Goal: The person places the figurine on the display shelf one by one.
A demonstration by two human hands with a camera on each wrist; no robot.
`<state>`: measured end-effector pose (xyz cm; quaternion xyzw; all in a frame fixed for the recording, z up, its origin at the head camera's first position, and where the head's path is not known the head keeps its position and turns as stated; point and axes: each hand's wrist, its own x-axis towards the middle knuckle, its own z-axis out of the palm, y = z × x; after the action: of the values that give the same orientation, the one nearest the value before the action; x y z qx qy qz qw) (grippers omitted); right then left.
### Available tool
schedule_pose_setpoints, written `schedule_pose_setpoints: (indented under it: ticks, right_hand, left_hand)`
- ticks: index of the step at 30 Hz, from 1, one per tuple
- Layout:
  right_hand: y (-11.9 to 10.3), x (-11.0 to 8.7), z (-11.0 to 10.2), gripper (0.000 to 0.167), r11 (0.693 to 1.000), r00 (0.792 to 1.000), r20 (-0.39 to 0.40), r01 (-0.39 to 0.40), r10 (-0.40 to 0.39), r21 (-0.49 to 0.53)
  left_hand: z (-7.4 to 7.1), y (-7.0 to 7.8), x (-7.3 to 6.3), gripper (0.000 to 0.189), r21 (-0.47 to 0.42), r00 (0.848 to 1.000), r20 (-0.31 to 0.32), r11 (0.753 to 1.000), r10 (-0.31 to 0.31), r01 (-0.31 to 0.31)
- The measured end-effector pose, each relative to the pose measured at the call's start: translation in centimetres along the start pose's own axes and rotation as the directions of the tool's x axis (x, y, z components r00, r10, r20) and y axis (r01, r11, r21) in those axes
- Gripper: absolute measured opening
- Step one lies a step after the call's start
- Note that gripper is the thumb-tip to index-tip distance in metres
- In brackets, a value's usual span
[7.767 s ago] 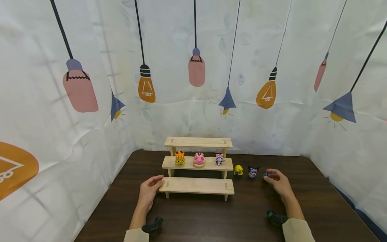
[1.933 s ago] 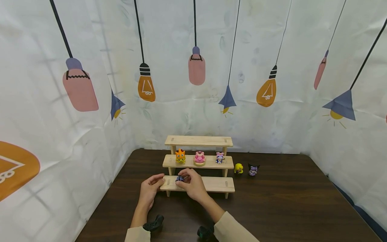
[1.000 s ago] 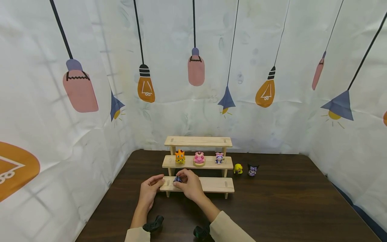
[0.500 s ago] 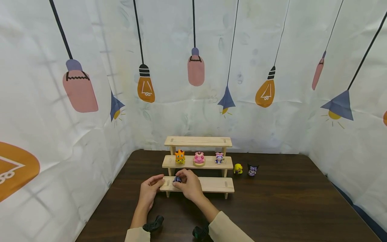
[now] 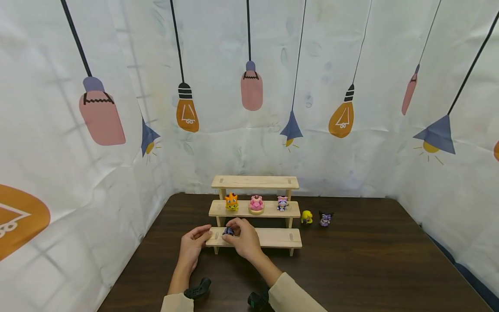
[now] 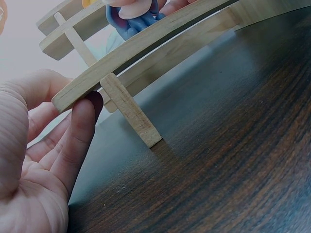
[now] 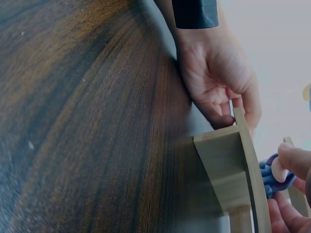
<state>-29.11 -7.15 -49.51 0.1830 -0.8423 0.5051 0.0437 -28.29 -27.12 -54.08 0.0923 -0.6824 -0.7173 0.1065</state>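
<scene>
A three-tier wooden display stand (image 5: 273,238) stands on the dark table. At the left end of its lowest step, my left hand (image 5: 192,247) pinches the board, thumb above and fingers below, as the left wrist view shows. My right hand (image 5: 246,240) holds a small blue figurine (image 5: 228,231) between thumb and fingers at the left part of that same step. In the left wrist view the figurine's blue base (image 6: 138,25) sits right at the board's top surface. On the middle step are an orange figurine (image 5: 231,202), a pink one (image 5: 256,204) and a purple-and-white one (image 5: 282,203).
To the right of the stand, a yellow figurine (image 5: 306,217) and a black-and-purple figurine (image 5: 325,219) stand on the table (image 5: 362,260). A white cloth wall printed with lamps (image 5: 249,151) closes off the back and sides.
From the table at the right, my right hand has carried the blue figurine left onto the lowest step, then nudged it slightly farther left. My left hand has kept its place at the stand.
</scene>
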Motion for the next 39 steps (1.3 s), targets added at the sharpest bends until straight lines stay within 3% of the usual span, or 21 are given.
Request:
schedule_pose_setpoints:
  ticks: [14,22,29,35,39]
  right_hand:
    - [0.1,0.1,-0.2,0.03,1.0,1.0,0.007,-0.004,0.004,0.003]
    - [0.6,-0.2,-1.1,0.036,0.996,0.999,0.043,-0.001,-0.003,0.093]
    - [2.2,-1.4,-3.7,0.035,0.993,0.992,0.121,0.028,-0.042,0.114]
    - [3.7,-2.6,-7.1,0.028,0.985,0.97,0.228,0.048,-0.085,0.163]
    - [4.4,-3.2,-9.5,0.025,0.983,0.958,0.27,0.053,-0.099,0.174]
  left_hand:
    - [0.0,-0.1,0.1,0.04,0.002,1.0,0.004,1.0,-0.011,0.011]
    - [-0.1,0.2,0.0,0.04,0.016,1.0,-0.005,1.0,-0.018,0.018]
    - [0.1,0.0,-0.1,0.038,0.033,1.0,-0.028,0.999,-0.012,0.013]
    - [0.1,0.0,-0.1,0.038,0.041,1.0,-0.028,0.999,0.011,-0.01]
    - [0.2,0.1,0.0,0.037,0.048,1.0,-0.022,0.999,-0.011,0.012]
